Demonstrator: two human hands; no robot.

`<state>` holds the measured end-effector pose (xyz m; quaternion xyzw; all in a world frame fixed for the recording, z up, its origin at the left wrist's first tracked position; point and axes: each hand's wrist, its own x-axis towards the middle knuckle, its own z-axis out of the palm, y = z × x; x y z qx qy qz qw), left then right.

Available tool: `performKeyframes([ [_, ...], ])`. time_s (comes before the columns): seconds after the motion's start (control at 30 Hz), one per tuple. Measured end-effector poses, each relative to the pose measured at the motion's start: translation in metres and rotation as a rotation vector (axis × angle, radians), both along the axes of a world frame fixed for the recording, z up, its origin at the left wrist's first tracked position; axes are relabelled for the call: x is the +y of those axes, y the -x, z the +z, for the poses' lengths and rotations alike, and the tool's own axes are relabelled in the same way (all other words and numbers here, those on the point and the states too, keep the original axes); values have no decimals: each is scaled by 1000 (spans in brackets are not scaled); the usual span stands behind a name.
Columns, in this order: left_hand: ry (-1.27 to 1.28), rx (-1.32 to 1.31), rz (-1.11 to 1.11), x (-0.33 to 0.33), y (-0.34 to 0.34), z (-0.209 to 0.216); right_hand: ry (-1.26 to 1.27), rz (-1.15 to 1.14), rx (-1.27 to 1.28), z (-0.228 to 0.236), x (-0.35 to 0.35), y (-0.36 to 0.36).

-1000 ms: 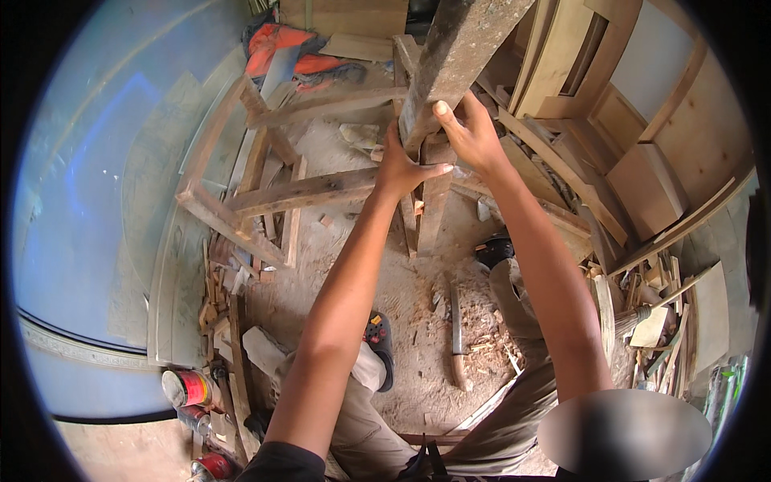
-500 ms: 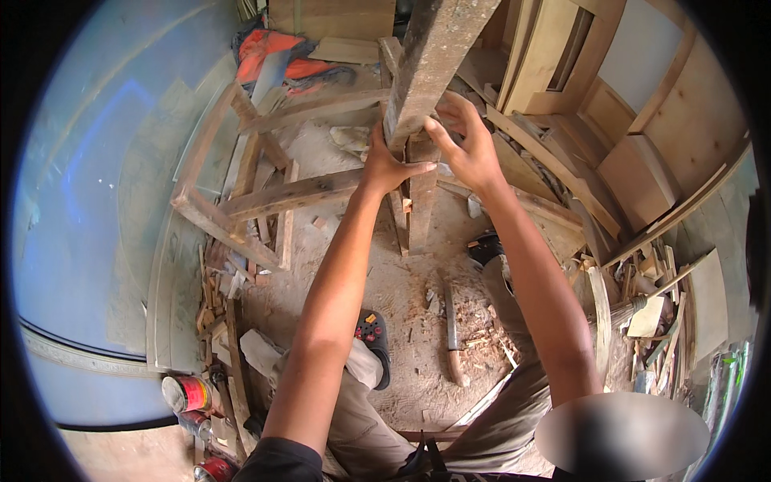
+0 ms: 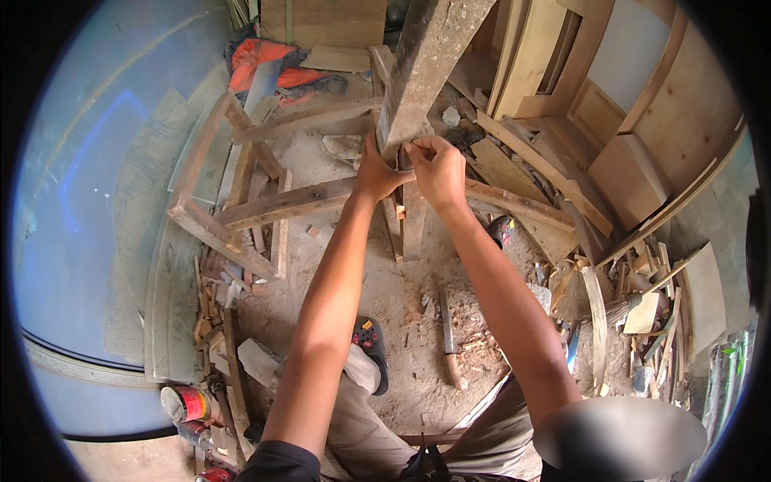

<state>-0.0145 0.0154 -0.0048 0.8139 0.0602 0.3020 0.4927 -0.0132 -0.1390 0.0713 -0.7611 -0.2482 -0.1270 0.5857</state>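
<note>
A thick, weathered wooden beam rises toward me from a wooden frame on the ground. My left hand is closed round the beam's lower end where it meets the frame, its thumb lying across the near side and its fingers partly hidden behind the wood. Against the right side of that joint, my right hand is closed with thumb and fingertips pinched together. Whatever lies between those fingertips is too small to make out. A pale chip of wood shows in the post just below my hands.
A long blade with a wooden handle lies on the dusty ground among wood chips. Wooden panels lean at right above offcuts and a broom. Paint cans stand lower left, beside a large blue sheet. Orange cloth lies far left.
My right hand has moved left and down onto the joint, and its spread fingers have closed into a pinch. The left hand keeps its hold. My right foot has shifted slightly outward.
</note>
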Motion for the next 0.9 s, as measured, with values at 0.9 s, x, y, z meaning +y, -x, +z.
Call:
performKeyframes([
  [0.9,-117,147,-12,-5,26,38,-47,124,-88,77,-4,11],
])
